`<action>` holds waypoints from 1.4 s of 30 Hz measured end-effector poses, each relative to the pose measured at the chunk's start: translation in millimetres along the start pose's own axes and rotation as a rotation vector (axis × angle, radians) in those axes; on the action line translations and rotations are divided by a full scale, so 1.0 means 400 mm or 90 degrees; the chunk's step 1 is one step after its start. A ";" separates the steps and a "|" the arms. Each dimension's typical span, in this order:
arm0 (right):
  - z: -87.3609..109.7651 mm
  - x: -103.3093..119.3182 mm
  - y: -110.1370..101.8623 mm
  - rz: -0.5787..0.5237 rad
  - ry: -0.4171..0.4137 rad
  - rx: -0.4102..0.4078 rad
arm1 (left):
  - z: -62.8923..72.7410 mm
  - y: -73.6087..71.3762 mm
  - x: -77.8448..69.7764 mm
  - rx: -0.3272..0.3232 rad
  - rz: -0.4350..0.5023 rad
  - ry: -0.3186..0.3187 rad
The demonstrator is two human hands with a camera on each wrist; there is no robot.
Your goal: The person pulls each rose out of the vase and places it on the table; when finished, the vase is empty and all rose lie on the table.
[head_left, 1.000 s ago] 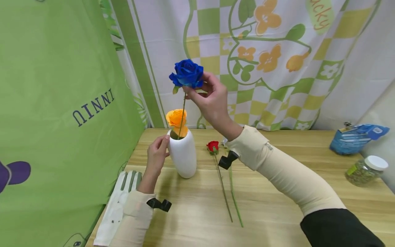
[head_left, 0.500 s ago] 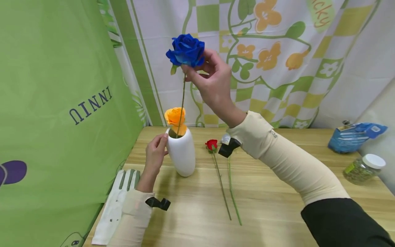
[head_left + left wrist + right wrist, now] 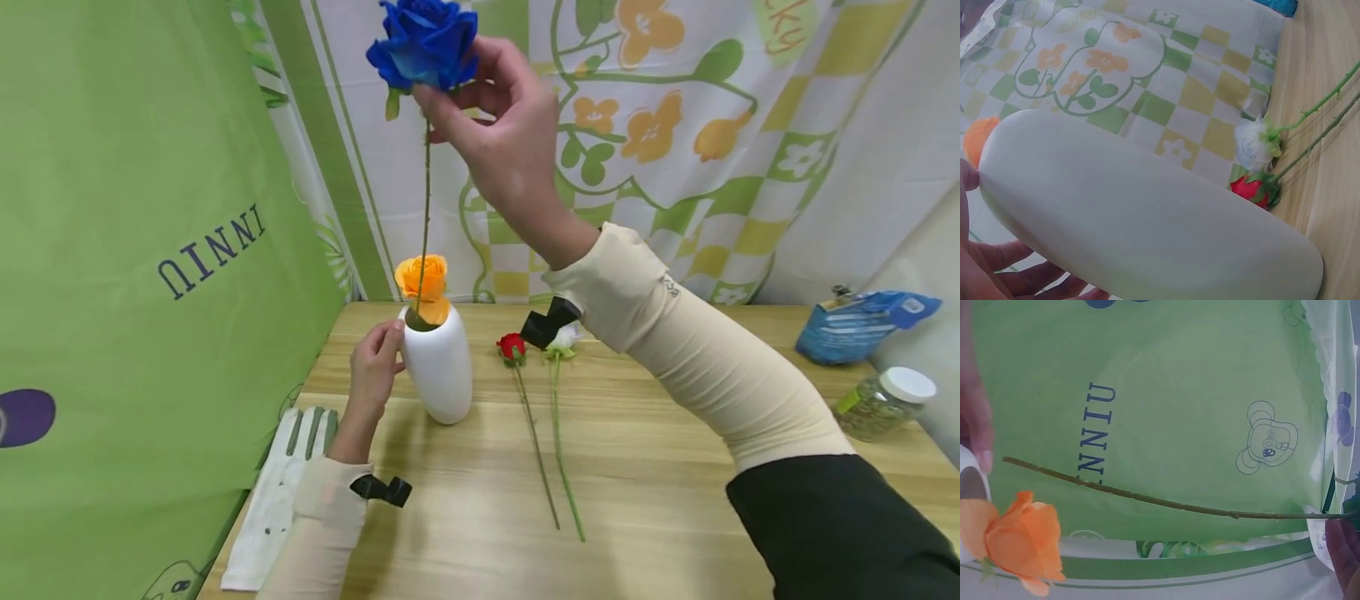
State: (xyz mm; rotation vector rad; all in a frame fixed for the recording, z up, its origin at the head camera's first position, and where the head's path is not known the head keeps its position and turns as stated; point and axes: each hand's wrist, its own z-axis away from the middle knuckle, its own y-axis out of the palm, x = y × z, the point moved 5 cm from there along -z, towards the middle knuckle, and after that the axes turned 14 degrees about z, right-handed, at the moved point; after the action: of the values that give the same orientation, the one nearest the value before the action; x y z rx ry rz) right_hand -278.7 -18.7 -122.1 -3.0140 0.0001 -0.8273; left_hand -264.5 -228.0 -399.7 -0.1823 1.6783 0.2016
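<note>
My right hand (image 3: pixel 510 125) pinches a blue rose (image 3: pixel 423 46) just under its bloom, high above the table. Its bare stem (image 3: pixel 1172 503) hangs down; in the right wrist view the cut end is free in the air, out past the vase mouth. The white vase (image 3: pixel 438 375) stands upright with an orange rose (image 3: pixel 422 277) leaning in its opening. My left hand (image 3: pixel 375 362) holds the vase at its left side, thumb by the rim and fingers (image 3: pixel 1035 278) along the wall. A red rose (image 3: pixel 512 347) and a white rose (image 3: pixel 562 340) lie side by side right of the vase.
A white-and-green striped cloth (image 3: pixel 273 500) lies along the table's left edge, under my left forearm. At the far right are a blue bag (image 3: pixel 847 329) and a lidded jar (image 3: pixel 885 404). A green curtain (image 3: pixel 135 167) hangs at the left, a patterned one (image 3: pixel 652 167) behind.
My right hand has risen with the blue rose, drawing its stem upward from the vase and slightly left. The left hand stays on the vase; the orange rose remains in it.
</note>
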 end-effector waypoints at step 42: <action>0.272 -0.358 -0.279 0.022 0.581 0.110 | -0.001 -0.004 0.001 0.013 -0.005 -0.020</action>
State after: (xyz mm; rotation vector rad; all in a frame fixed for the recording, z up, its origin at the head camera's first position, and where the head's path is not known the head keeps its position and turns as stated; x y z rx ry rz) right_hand -346.9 95.1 -287.0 -2.2118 -0.0079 -1.9634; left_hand -264.5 -229.5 -400.2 -0.1700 1.6481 0.1803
